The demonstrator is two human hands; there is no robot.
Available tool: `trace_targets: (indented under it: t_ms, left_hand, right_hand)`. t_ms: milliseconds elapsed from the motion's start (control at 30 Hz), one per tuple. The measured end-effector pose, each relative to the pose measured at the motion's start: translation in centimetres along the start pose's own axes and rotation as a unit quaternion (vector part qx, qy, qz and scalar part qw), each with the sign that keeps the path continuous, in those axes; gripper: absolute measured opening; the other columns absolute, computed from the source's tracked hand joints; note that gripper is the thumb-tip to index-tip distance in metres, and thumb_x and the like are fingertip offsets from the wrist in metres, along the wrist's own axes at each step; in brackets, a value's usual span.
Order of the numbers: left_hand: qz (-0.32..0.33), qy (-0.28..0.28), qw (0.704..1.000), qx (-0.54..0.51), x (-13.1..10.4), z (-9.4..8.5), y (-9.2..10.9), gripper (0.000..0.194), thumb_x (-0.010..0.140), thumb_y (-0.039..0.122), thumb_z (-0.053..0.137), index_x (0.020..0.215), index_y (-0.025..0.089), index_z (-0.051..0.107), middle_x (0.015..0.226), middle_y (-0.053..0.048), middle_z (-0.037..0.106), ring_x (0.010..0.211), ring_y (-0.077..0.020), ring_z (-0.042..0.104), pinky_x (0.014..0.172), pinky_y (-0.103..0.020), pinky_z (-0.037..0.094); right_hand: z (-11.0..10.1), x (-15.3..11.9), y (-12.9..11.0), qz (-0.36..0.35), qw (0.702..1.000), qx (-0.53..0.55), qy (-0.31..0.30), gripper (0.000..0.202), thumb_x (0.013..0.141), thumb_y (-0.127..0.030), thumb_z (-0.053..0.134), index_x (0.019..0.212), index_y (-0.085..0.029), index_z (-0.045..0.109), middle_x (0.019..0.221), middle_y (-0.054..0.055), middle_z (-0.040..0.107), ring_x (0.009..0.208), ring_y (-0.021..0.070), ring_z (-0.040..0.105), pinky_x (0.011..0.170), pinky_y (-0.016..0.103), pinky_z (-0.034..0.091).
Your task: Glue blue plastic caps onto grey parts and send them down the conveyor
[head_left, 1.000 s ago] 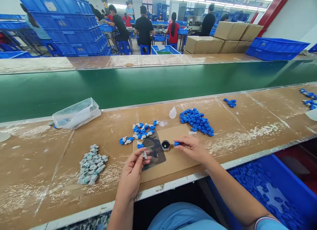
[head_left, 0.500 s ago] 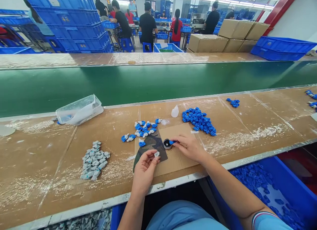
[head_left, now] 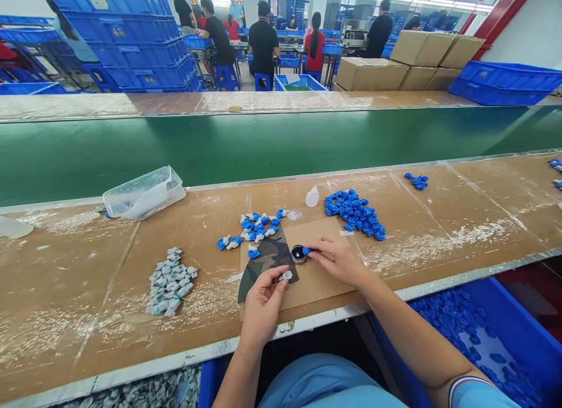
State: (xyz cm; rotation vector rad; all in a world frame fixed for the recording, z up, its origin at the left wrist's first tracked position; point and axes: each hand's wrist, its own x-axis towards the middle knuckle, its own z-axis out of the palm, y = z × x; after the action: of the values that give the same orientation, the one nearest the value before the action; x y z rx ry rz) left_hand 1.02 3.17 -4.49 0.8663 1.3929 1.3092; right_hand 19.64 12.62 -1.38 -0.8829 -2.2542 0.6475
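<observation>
Between thumb and fingertips, my left hand [head_left: 266,297] pinches a small grey-white piece [head_left: 286,275] over the camouflage-patterned sheet [head_left: 263,257]. My right hand [head_left: 336,257] grips a blue piece [head_left: 307,251] at the rim of a small round black container [head_left: 298,254] on the cardboard sheet [head_left: 320,285]. Left of the hands lies a pile of grey pieces [head_left: 171,282]. Joined blue and white pieces [head_left: 259,225] are scattered behind the camouflage sheet. A heap of blue pieces [head_left: 355,213] sits behind my right hand, beside a small white translucent bottle [head_left: 312,196].
A clear plastic box [head_left: 144,194] lies at the back left of the worktable. Beyond it runs a green conveyor belt [head_left: 263,141]. Blue bins [head_left: 518,338] stand below the front edge. Stacked crates, cartons and several people are across the belt.
My left hand has moved slightly right, and its grey-white piece is closer to the black container. My right hand keeps the blue piece at the container. The view has shifted slightly.
</observation>
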Motion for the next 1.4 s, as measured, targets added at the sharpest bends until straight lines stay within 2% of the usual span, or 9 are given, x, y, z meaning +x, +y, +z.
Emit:
trace_targets:
  t_ms: [133, 333, 633, 933, 1100, 1200, 1267, 1333, 1400]
  left_hand:
    - [-0.013, 0.005, 0.999, -0.037, -0.1, 0.4, 0.0, 0.035, 0.064, 0.037, 0.076, 0.093, 0.018, 0.070, 0.091, -0.006, 0.072, 0.090, -0.0194, 0.066, 0.088, -0.035, 0.051]
    - [-0.007, -0.011, 0.998, -0.055, -0.1, 0.7, 0.0, 0.035, 0.063, 0.036, 0.076, 0.093, 0.019, 0.067, 0.089, -0.007, 0.072, 0.089, -0.0194, 0.067, 0.086, -0.035, 0.053]
    - [-0.010, -0.021, 0.998, -0.064, -0.1, 0.7, -0.2, 0.033, 0.062, 0.030, 0.077, 0.090, 0.018, 0.064, 0.080, -0.004, 0.070, 0.078, -0.0162, 0.066, 0.076, -0.031, 0.054]
    - [-0.015, 0.031, 0.996, -0.084, -0.3, 1.0, -0.4, 0.031, 0.060, 0.031, 0.078, 0.084, 0.019, 0.062, 0.076, -0.001, 0.068, 0.075, -0.0133, 0.065, 0.073, -0.025, 0.052]
    - [-0.024, 0.020, 0.998, -0.052, 0.4, 0.1, 0.5, 0.037, 0.059, 0.034, 0.079, 0.088, 0.018, 0.062, 0.078, -0.002, 0.068, 0.079, -0.0145, 0.065, 0.078, -0.028, 0.053]
    - [-0.006, 0.070, 0.997, -0.015, 1.7, -1.4, 1.1, 0.039, 0.057, 0.035, 0.079, 0.087, 0.018, 0.062, 0.081, -0.003, 0.068, 0.081, -0.0153, 0.065, 0.080, -0.029, 0.053]
    - [0.015, 0.109, 0.994, 0.009, 2.8, -2.6, 1.4, 0.038, 0.057, 0.035, 0.079, 0.086, 0.017, 0.062, 0.082, -0.004, 0.068, 0.082, -0.0160, 0.066, 0.079, -0.030, 0.054]
    - [0.040, 0.137, 0.989, 0.035, 3.9, -3.4, 1.6, 0.033, 0.059, 0.033, 0.076, 0.084, 0.017, 0.061, 0.079, -0.004, 0.067, 0.079, -0.0165, 0.066, 0.077, -0.031, 0.054]
    - [0.064, 0.157, 0.984, 0.060, 4.9, -3.9, 1.6, 0.027, 0.062, 0.030, 0.073, 0.081, 0.018, 0.061, 0.076, -0.004, 0.066, 0.076, -0.0168, 0.065, 0.075, -0.032, 0.055]
  right_hand:
    - [0.2, -0.6, -1.0, 0.022, 0.998, 0.062, 0.003, 0.020, 0.090, -0.022, 0.055, 0.104, -0.022, 0.069, 0.095, 0.007, 0.071, 0.089, 0.0174, 0.066, 0.081, 0.030, 0.054]
    - [1.9, -1.1, -2.8, 0.026, 0.990, 0.135, -0.024, 0.016, 0.090, -0.025, 0.056, 0.100, -0.021, 0.068, 0.091, 0.006, 0.072, 0.084, 0.0165, 0.066, 0.076, 0.029, 0.055]
    - [2.0, -0.9, -2.2, 0.006, 0.988, 0.149, -0.051, 0.016, 0.088, -0.032, 0.061, 0.092, -0.021, 0.073, 0.081, 0.005, 0.073, 0.077, 0.0157, 0.067, 0.072, 0.028, 0.054]
    - [4.7, -2.3, -2.0, 0.068, 0.978, 0.188, 0.057, 0.024, 0.084, -0.041, 0.065, 0.091, -0.021, 0.076, 0.079, 0.006, 0.074, 0.071, 0.0165, 0.068, 0.067, 0.028, 0.055]
    - [2.3, -2.3, -1.1, 0.031, 0.990, 0.135, 0.014, 0.025, 0.088, -0.035, 0.060, 0.105, -0.021, 0.071, 0.094, 0.007, 0.073, 0.082, 0.0158, 0.068, 0.076, 0.028, 0.055]
    - [-0.3, -2.3, 1.0, 0.093, 0.991, 0.013, 0.098, 0.022, 0.088, -0.028, 0.055, 0.101, -0.019, 0.071, 0.084, 0.006, 0.071, 0.072, 0.0156, 0.065, 0.067, 0.028, 0.054]
    - [-2.0, -2.5, 2.9, 0.144, 0.972, -0.077, 0.171, 0.024, 0.087, -0.026, 0.050, 0.094, -0.018, 0.072, 0.080, 0.007, 0.069, 0.066, 0.0164, 0.063, 0.063, 0.029, 0.053]
    - [-3.1, -2.7, 4.9, 0.177, 0.956, -0.141, 0.185, 0.023, 0.084, -0.027, 0.052, 0.092, -0.019, 0.072, 0.084, 0.008, 0.069, 0.067, 0.0181, 0.062, 0.065, 0.031, 0.052]
    - [-3.6, -2.8, 6.6, 0.212, 0.944, -0.192, 0.165, 0.022, 0.081, -0.029, 0.054, 0.091, -0.020, 0.072, 0.077, 0.007, 0.068, 0.065, 0.0199, 0.062, 0.065, 0.033, 0.051]
